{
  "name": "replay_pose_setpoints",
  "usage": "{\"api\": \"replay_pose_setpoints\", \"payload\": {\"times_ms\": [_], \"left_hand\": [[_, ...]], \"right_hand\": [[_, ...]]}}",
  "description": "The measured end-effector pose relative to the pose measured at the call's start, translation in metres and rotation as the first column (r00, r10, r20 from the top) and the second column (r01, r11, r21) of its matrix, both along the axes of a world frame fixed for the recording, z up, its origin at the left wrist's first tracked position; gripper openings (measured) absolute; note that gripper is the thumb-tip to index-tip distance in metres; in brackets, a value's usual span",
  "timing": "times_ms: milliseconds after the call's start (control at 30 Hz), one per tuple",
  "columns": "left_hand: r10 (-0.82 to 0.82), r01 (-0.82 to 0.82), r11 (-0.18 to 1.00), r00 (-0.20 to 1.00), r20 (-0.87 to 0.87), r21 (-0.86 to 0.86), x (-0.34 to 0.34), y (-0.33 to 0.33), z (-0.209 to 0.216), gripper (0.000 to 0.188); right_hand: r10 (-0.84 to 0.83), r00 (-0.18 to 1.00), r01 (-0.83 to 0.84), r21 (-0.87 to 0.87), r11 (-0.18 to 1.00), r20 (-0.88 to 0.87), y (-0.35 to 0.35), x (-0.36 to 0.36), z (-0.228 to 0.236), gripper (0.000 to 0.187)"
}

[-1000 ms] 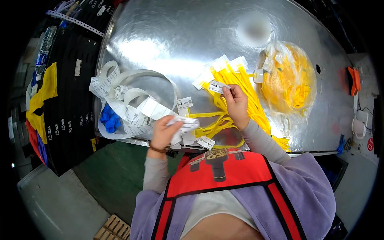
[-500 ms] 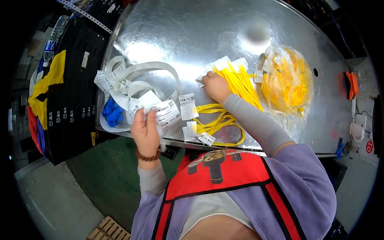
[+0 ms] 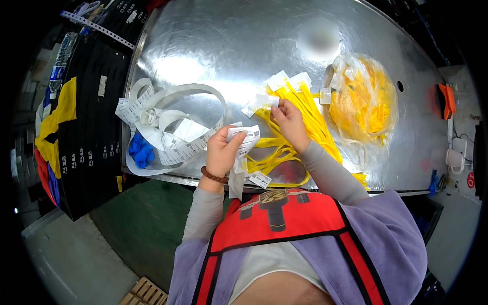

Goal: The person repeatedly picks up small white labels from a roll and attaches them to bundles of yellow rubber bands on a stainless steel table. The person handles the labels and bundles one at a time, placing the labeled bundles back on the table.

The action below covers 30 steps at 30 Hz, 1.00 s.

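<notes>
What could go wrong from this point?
The white label strip might tangle, since it lies in loose, overlapping loops. The yellow straps curling near the left hand could catch on the labels it holds. The right hand, close to the pale tags, might nudge them out of place.

The left grip partly hides white labels; the lower edge crops a pallet.
</notes>
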<state>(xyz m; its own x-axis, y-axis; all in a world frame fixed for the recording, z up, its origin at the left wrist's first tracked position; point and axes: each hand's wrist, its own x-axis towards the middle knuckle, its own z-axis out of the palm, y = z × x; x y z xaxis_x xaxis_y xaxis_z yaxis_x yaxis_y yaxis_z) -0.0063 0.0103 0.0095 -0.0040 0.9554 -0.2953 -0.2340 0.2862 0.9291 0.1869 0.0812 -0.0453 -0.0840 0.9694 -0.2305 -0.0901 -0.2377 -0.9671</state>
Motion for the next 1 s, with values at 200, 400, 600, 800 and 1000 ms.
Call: {"api": "replay_pose_setpoints", "payload": {"times_ms": [200,400,600,800,1000], "left_hand": [[-0.075,0.074,0.997,0.997,-0.034,-0.028,0.007,0.013,-0.021,0.018],[-0.030,0.031,0.992,0.999,0.012,-0.124,0.010,0.015,-0.040,0.024],[0.067,-0.049,0.987,0.991,0.113,-0.154,0.014,0.016,-0.038,0.016],[-0.030,0.048,0.987,0.993,0.118,-0.151,0.006,0.019,-0.042,0.012],[0.133,-0.091,0.976,0.968,-0.211,0.198,0.011,0.020,-0.061,0.014]], "right_hand": [[0.132,0.989,-0.138,-0.107,0.985,-0.061,-0.024,0.003,-0.009,0.017],[0.172,0.967,-0.209,-0.198,0.958,-0.190,-0.025,0.000,0.004,0.020],[0.221,0.967,-0.241,-0.176,0.954,-0.126,-0.024,-0.001,0.000,0.021],[0.252,0.966,-0.249,-0.050,0.967,0.062,-0.024,-0.001,-0.002,0.018],[0.320,0.940,-0.317,-0.044,0.948,0.117,-0.023,0.000,0.007,0.019]]}}
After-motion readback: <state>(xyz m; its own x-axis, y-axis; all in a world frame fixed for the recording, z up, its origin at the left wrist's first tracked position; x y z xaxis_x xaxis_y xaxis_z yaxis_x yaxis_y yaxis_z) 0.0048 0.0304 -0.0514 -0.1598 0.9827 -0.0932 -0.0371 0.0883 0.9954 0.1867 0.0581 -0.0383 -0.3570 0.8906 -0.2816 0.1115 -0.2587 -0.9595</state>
